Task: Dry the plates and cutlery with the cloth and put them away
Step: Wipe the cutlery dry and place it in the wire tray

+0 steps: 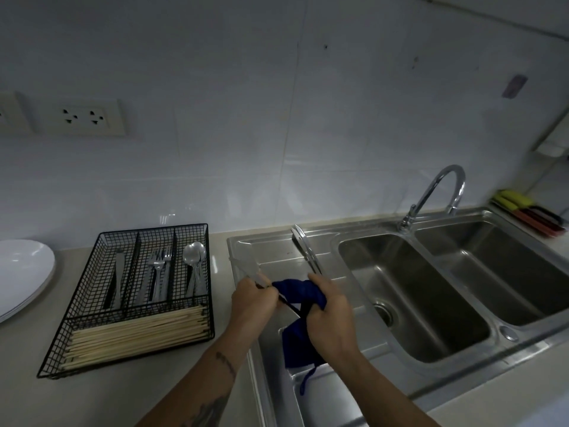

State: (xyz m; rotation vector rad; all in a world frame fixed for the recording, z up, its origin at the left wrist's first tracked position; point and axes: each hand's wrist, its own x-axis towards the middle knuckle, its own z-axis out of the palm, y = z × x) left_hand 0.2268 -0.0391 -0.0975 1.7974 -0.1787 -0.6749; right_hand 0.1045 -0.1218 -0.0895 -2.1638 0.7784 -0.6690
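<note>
left hand: fingers curled, gripping | right hand: curled, gripping

Blue cloth, black wire tray, white plates.

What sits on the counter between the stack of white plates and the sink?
A black wire cutlery tray holding knives, forks, spoons and chopsticks, per the head view.

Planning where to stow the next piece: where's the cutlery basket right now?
In the head view, the black wire cutlery basket sits on the counter left of the sink, with white plates further left.
</note>
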